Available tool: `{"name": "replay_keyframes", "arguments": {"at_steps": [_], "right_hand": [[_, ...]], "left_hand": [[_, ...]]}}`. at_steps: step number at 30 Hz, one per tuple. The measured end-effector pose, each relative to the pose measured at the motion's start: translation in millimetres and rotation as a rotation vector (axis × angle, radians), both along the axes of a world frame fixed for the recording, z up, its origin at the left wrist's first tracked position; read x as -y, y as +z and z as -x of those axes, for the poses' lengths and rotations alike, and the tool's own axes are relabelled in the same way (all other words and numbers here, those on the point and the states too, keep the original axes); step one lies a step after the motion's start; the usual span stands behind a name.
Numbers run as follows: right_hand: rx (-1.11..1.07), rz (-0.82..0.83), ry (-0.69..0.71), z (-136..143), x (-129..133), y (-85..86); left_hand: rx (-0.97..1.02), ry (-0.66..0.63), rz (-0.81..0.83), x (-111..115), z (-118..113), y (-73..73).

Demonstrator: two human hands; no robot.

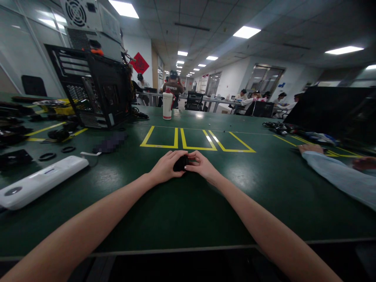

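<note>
"Where is the work held?"
"At the green desk (176,219), inward of the near edge's middle; whether its surface is touched cannot be told. By the half-curled left hand (167,166) and pinching right hand (202,167), a small black object (179,164) is held."
"How would it handle?"
"Light and stiff, it is judged; best gripped by opposite sides. Its dark outline is mostly covered."
</note>
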State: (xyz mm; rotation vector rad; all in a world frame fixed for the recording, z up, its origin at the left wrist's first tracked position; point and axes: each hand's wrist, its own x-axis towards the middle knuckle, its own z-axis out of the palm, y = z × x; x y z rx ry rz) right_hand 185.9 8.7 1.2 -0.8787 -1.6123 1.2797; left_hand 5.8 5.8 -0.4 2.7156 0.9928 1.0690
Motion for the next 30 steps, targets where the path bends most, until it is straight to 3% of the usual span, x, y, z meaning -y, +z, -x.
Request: {"name": "replay_keyframes", "arguments": {"at_steps": [10, 17, 26, 30], "right_hand": [[0.033, -0.038, -0.081, 1.9, -2.6, -3.8], [-0.038, -0.035, 0.009, 0.5, 0.6, -3.6], [0.001, -0.047, -0.096, 2.6, -2.9, -5.8], [0.031, -0.012, -0.053, 0.6, -3.5, -5.9]], "left_hand": [[0.004, -0.005, 0.004, 2.1, -0.4, 2.4], [0.003, -0.01, -0.006, 0.6, -0.5, 1.2], [0.004, -0.013, -0.009, 0.7, -0.7, 1.8], [-0.002, -0.004, 0.0, 1.0, 0.4, 1.5]]}}
